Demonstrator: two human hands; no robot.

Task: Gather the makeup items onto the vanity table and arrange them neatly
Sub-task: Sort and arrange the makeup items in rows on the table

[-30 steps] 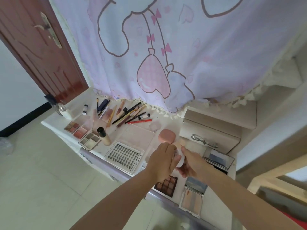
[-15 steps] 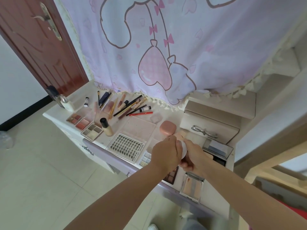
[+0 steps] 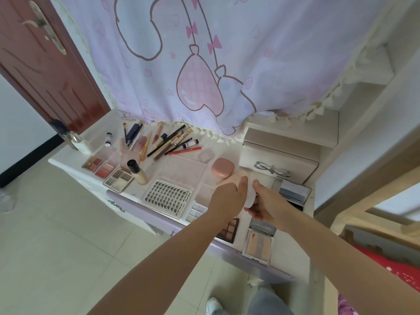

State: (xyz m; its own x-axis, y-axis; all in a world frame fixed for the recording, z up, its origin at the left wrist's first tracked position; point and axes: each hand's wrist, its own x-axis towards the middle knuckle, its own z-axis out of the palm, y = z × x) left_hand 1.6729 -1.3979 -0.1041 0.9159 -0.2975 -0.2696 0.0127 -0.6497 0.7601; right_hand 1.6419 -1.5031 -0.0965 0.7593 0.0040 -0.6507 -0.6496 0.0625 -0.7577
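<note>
Both my hands meet over the right part of the white vanity table (image 3: pixel 68 155). My right hand (image 3: pixel 267 206) grips a small round white compact (image 3: pixel 250 195). My left hand (image 3: pixel 228 200) closes on a peach puff or lid (image 3: pixel 237 177) right beside it. A pink rounded case (image 3: pixel 222 167) lies just behind my hands. A sheet of false lashes (image 3: pixel 169 197) lies to the left. Dark palettes (image 3: pixel 229 229) sit under my left wrist, partly hidden.
Pencils and brushes (image 3: pixel 168 142) lie fanned at the back. Blush and shadow palettes (image 3: pixel 106 170), a foundation bottle (image 3: pixel 137 172) and a pump bottle (image 3: pixel 79 143) stand at the left. A white drawer box (image 3: pixel 279 156) and mirrored palettes (image 3: pixel 259 244) are at the right. A curtain (image 3: pixel 204 53) hangs behind.
My hands stay joined on the white compact and have shifted slightly toward the back of the table. The camera has tilted down, so my legs and shoe show.
</note>
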